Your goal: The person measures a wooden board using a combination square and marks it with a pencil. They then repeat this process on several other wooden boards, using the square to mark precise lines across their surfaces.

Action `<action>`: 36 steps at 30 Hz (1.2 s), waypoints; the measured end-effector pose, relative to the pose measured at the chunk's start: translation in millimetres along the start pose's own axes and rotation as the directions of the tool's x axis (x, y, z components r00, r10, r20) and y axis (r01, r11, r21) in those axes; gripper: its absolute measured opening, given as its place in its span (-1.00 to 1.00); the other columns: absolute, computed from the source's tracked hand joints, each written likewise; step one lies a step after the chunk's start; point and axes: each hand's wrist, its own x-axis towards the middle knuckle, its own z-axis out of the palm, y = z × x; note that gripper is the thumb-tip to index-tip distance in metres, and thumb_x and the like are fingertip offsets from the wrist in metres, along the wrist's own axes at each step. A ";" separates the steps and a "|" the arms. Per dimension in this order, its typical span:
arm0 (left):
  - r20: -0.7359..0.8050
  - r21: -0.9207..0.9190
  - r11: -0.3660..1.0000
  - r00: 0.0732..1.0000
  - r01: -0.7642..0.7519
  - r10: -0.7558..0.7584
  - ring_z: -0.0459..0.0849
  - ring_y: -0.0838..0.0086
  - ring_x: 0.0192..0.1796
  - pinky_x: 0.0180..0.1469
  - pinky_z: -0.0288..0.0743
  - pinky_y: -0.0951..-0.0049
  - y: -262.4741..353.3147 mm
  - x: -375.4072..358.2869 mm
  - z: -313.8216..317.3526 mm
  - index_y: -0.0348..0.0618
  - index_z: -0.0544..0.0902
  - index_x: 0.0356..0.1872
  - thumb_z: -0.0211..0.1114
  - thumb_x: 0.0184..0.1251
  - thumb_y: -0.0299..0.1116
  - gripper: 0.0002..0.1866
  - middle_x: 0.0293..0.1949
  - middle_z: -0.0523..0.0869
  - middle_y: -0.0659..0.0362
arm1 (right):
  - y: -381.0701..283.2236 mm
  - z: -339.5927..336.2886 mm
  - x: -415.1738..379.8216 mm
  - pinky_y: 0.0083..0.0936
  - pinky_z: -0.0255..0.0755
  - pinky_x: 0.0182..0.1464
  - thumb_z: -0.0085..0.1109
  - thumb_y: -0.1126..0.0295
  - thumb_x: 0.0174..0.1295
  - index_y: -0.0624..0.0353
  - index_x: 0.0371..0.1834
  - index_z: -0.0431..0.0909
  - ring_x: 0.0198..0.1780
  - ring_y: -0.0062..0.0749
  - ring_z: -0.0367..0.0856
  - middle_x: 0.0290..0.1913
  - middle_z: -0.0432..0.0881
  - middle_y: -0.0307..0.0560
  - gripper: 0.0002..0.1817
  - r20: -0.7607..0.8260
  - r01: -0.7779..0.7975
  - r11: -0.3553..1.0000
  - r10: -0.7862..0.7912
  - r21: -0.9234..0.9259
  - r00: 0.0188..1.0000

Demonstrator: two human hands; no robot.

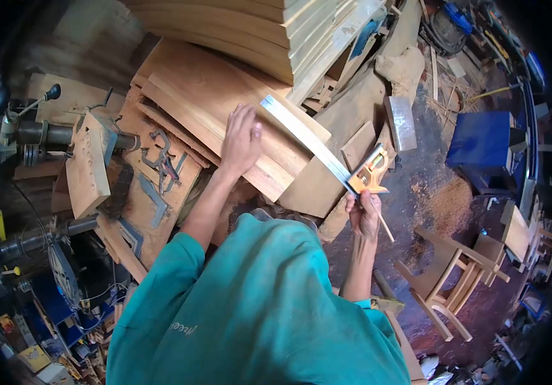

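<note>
My left hand (242,142) lies on a wide wooden board (202,90), its fingers stretched toward the board's far side. A combination square with a yellow head (370,172) is held in my right hand (364,212), the fingers closed round the lower end of the head. Its metal blade (305,136) runs up and left, with its far end over the board. A thin stick (384,226) pokes out beside my right hand. Under the board, more boards show at the left edge.
Stacked thick planks (225,22) rise at the top. Clamps (162,160) lie on a bench to the left, near a machine with a wooden block (88,170). At right are a blue box (481,144), a sawdust heap (449,205) and a wooden stool (452,276).
</note>
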 end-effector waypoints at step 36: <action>0.414 -0.784 0.482 0.250 -0.392 0.876 0.57 0.28 0.11 0.18 0.41 0.31 218.4 2.7 -168.8 -0.33 0.43 0.15 0.54 -0.05 -0.17 -0.26 0.02 0.61 0.00 | -44.0 205.6 -209.9 -0.64 0.23 -0.54 0.19 0.42 0.27 0.31 -0.39 0.59 -0.56 -0.71 0.36 -0.63 0.48 -0.21 -0.83 -0.113 0.356 0.233 -0.938 -0.905 0.327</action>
